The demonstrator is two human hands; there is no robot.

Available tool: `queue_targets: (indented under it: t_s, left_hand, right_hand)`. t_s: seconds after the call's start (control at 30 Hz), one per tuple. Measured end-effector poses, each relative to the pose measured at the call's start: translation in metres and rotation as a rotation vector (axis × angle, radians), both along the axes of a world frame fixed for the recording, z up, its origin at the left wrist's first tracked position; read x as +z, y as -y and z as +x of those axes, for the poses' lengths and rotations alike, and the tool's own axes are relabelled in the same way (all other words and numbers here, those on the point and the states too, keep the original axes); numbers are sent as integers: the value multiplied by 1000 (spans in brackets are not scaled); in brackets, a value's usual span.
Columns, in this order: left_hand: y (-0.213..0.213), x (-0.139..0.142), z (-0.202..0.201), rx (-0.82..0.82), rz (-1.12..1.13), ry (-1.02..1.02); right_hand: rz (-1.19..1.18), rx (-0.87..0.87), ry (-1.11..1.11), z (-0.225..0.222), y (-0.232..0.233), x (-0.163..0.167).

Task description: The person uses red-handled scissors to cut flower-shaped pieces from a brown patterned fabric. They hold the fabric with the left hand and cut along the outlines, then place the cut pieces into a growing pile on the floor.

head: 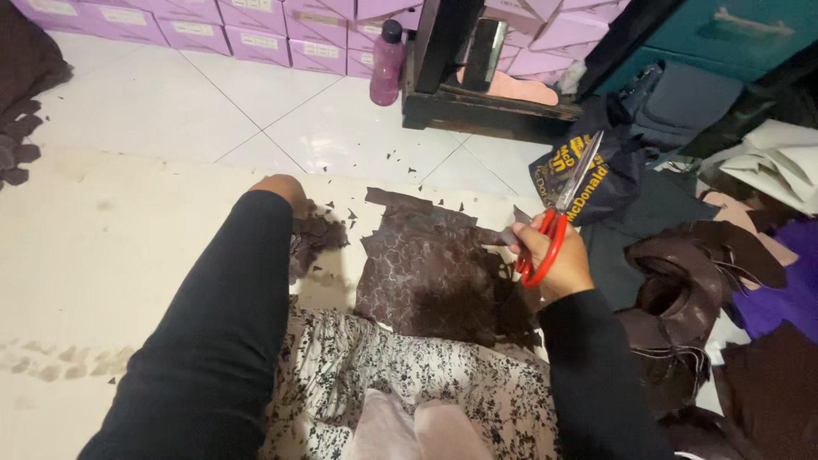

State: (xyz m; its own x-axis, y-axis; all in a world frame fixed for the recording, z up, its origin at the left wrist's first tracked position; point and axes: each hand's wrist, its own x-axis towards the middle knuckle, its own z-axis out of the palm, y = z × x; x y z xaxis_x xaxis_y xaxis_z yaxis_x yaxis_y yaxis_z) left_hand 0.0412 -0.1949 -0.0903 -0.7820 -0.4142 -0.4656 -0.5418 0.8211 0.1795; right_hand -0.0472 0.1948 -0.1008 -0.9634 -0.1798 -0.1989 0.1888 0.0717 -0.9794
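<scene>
My right hand [555, 255] grips red-handled scissors [554, 223] with the blades pointing up and away, and also pinches a small dark brown piece [509, 234] at its fingertips. A large sheet of dark brown patterned leather [426, 273] lies on the cream mat [102, 255] in front of me. My left hand [283, 189], in a black sleeve, reaches down onto a pile of small brown cut pieces [313, 238] left of the sheet; its fingers are hidden behind the wrist.
Lilac boxes [256, 34] line the far wall, with a pink bottle [388, 64] and a dark wooden stand [477, 106] beside them. A dark printed bag [579, 179] and heaps of brown leather scraps [690, 298] lie on the right. Floral fabric [409, 375] covers my lap.
</scene>
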Motion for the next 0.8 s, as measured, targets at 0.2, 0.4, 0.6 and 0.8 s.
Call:
queue_targets:
  t_s: [0.2, 0.4, 0.6, 0.8]
  left_hand:
    - [-23, -2, -12, -67, -18, 20]
    - [-78, -26, -32, -287, 16, -21]
    - [-137, -100, -30, -339, 117, -90]
    - [-204, -175, -2, -78, 336, -56]
  right_hand:
    - [93, 0, 7, -12, -35, -26]
    - [306, -151, 49, -21, -92, -46]
    - [282, -465, 41, -13, -156, -56]
    - [315, -523, 121, 0, -183, -35]
